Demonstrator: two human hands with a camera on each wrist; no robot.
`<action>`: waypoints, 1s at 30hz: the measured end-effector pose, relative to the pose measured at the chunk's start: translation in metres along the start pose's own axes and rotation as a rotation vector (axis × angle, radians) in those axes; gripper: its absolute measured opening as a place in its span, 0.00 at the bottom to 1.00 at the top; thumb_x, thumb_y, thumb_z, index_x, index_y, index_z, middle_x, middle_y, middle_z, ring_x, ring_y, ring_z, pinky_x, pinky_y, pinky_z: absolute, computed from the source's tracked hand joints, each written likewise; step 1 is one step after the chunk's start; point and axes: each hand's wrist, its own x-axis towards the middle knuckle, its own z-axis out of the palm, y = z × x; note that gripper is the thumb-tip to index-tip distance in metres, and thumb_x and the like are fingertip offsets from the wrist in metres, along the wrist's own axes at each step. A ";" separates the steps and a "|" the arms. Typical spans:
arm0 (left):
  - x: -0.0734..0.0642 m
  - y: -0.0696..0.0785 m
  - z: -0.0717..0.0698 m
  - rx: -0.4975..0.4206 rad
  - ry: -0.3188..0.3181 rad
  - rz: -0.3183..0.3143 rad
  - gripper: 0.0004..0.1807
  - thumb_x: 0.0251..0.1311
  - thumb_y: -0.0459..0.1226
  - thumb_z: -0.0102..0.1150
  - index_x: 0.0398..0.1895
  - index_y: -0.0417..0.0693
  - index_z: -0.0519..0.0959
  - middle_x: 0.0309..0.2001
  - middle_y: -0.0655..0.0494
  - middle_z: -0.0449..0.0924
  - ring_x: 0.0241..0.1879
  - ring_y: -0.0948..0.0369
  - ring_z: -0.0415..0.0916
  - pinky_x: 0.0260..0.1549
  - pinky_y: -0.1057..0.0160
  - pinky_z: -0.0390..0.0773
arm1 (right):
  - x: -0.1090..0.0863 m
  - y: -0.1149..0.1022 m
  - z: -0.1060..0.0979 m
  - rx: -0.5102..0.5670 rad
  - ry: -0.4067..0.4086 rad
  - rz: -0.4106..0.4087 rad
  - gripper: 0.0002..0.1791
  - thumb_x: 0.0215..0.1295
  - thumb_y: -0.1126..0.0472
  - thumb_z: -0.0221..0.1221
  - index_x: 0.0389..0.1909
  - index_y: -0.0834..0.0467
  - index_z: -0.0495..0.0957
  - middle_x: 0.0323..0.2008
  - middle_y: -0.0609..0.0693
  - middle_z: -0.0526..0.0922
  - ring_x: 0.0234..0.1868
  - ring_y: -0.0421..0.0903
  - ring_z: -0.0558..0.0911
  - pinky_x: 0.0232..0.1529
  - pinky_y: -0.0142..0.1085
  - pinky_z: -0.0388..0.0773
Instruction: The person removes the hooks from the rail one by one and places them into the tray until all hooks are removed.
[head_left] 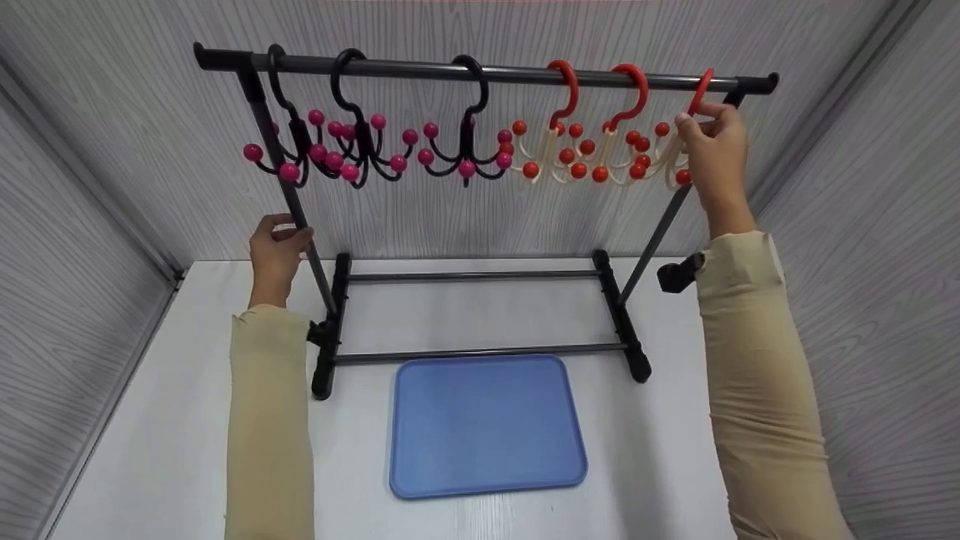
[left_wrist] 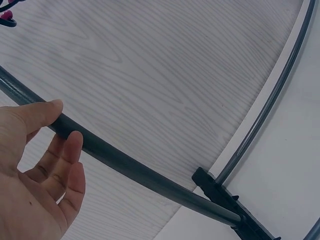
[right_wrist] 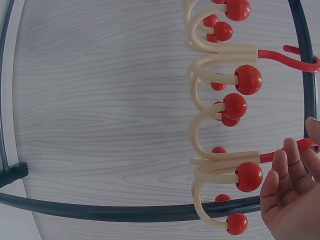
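My left hand [head_left: 274, 255] holds the left upright post [left_wrist: 130, 167] of a dark garment rack, thumb on one side and fingertips on the other. At the rack's right end, my right hand [head_left: 718, 154] pinches the red hook [head_left: 700, 91] of the rightmost multi-prong hanger, cream with red ball tips. That hook lies over the top bar [head_left: 420, 70]. In the right wrist view, the thumb and fingers are at the red hook [right_wrist: 267, 157], partly cut off by the frame edge. Two more cream hangers [head_left: 609, 146] hang to its left.
Three black hangers [head_left: 364, 142] with pink ball tips hang on the bar's left half. A blue tray [head_left: 487, 427] lies on the white table, in front of the rack's lower front rail [head_left: 480, 352]. Grey wood-grain panels [head_left: 90, 150] stand at the back and both sides.
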 end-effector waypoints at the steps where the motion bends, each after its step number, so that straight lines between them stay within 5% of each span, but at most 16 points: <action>1: -0.001 0.000 0.000 -0.004 -0.007 -0.009 0.18 0.59 0.35 0.58 0.52 0.45 0.68 0.30 0.62 0.73 0.29 0.68 0.75 0.28 0.75 0.72 | 0.000 0.000 0.000 0.007 -0.003 0.006 0.22 0.62 0.51 0.58 0.55 0.54 0.68 0.33 0.43 0.73 0.35 0.39 0.74 0.38 0.32 0.68; 12: -0.005 0.004 -0.002 0.021 -0.061 -0.044 0.19 0.60 0.39 0.57 0.53 0.49 0.66 0.33 0.62 0.75 0.30 0.69 0.78 0.30 0.70 0.73 | -0.003 -0.006 0.000 0.081 -0.032 0.038 0.21 0.64 0.54 0.56 0.56 0.54 0.68 0.37 0.46 0.77 0.37 0.40 0.77 0.46 0.37 0.68; 30: -0.007 0.005 -0.001 0.014 -0.101 -0.108 0.19 0.62 0.42 0.55 0.54 0.52 0.65 0.26 0.70 0.76 0.31 0.66 0.77 0.35 0.65 0.68 | 0.001 -0.006 -0.006 0.192 -0.019 0.034 0.12 0.65 0.57 0.55 0.47 0.55 0.73 0.32 0.46 0.80 0.40 0.41 0.77 0.42 0.32 0.66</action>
